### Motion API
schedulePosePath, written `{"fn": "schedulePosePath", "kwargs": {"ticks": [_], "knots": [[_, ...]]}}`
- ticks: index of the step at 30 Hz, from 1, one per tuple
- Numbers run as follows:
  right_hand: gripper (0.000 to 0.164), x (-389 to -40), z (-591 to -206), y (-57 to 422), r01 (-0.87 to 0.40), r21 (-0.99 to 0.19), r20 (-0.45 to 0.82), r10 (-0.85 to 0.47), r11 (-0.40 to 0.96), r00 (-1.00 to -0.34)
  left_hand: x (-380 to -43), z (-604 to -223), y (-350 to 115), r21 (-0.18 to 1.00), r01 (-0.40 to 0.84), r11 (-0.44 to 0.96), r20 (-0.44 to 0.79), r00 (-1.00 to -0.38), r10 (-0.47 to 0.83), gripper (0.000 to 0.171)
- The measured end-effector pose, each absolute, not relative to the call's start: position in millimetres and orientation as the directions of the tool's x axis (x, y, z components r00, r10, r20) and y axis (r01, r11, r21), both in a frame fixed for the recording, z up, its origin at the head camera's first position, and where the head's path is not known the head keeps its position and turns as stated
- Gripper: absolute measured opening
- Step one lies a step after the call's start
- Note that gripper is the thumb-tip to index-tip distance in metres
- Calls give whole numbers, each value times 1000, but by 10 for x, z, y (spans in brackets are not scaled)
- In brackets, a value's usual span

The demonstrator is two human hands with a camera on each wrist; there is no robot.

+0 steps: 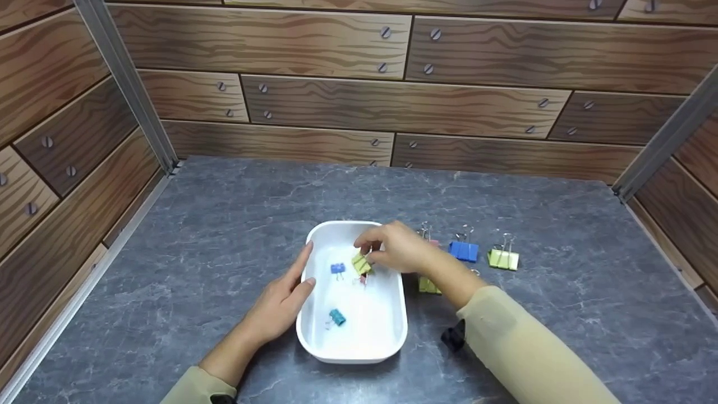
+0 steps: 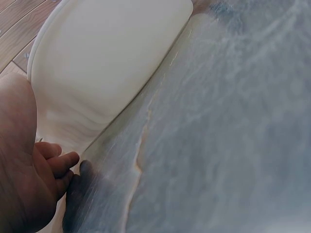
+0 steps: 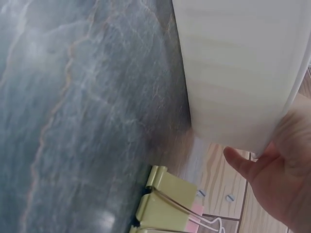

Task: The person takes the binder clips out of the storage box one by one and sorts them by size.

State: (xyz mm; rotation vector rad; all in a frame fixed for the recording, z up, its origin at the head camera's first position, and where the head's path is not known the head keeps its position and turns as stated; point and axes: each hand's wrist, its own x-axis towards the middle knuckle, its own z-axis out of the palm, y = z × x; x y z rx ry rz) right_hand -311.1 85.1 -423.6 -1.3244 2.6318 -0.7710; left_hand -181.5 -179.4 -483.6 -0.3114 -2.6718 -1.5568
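A white plastic tub [image 1: 359, 342] stands in front of me. My left hand [image 1: 280, 303] rests against its left side, index finger and thumb spread along the rim; in the left wrist view its other fingers [image 2: 63, 165] lie loosely bent by the outer wall. Reaching over the far right of the tub, my right hand [image 1: 401, 247] pinches a small yellow binder clip [image 1: 362, 263] between thumb and fingers. Beneath that lies a red binder clip [image 1: 363, 278], partly covered. A small blue binder clip [image 1: 337, 268] and a teal one [image 1: 337, 317] lie on the tub's floor.
Right of the tub, larger binder clips stand on the grey marbled table [image 1: 235, 224]: blue [image 1: 464, 252], yellow-green [image 1: 504, 259], and another yellow one [image 1: 429, 285] partly behind my right forearm. A pink clip [image 1: 434, 243] is mostly hidden. Wood-patterned walls [image 1: 331, 101] enclose the table.
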Motion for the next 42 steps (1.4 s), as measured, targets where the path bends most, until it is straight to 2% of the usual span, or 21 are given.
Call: {"fn": "schedulePosePath", "kwargs": {"ticks": [8, 18, 28, 33, 42], "knots": [[28, -3115, -4233, 858, -693, -486, 115, -747, 532, -654, -1810, -4828, -1790, 855, 192, 481, 135, -979, 150, 63], [24, -3107, -4246, 863, -688, -507, 126, -744, 520, -656, -1814, -4839, -1797, 846, 202, 493, 143, -978, 155, 63], [19, -3060, -4271, 842, -688, -562, 224, -717, 458, -660, -1822, -4841, -1801, 845, 213, 490, 154, -975, 157, 63], [16, -3001, -4271, 855, -668, -599, 274, -672, 441, -688, -1824, -4847, -1795, 847, 211, 489, 154, -976, 154, 63], [12, -2878, -4022, 954, -511, -791, 292, -528, 335, -798, -1827, -4837, -1793, 846, 213, 489, 158, -976, 151, 62]]}}
